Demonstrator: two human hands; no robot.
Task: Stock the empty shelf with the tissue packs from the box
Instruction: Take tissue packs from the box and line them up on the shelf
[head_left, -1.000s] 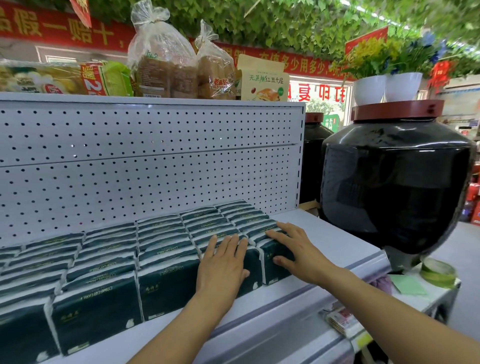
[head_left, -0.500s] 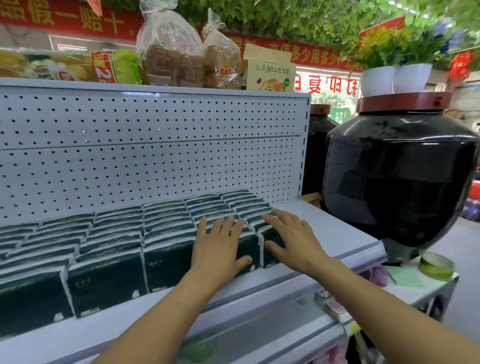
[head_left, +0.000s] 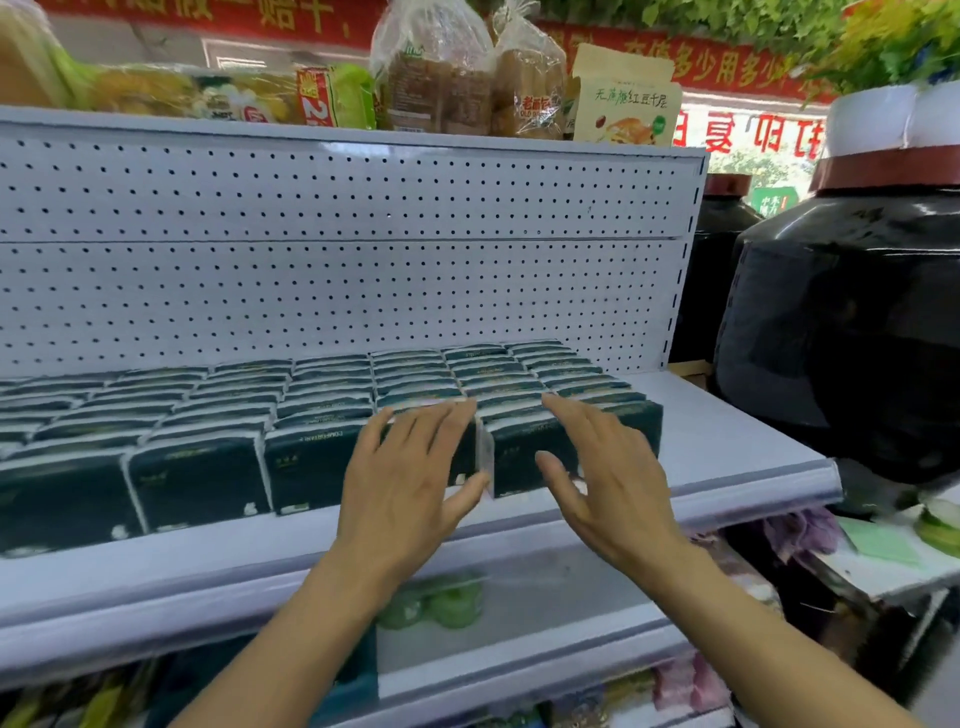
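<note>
Head view: we see tissue packs (head_left: 311, 415) filling the shelf (head_left: 727, 441) leftward of our fingers; left hand (head_left: 410, 483) and right hand (head_left: 608, 488) lie flat, grasping nothing, on the last rows. Bare shelf remains rightward; stocking seems nearly done.

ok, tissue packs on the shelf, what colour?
Dark green tissue packs with white side edges and small pale print, seen in the head view, the only one.

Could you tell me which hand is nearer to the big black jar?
The right hand: it hovers by the row-end tissue packs, closer to the jar. The left hand is farther left.
</note>
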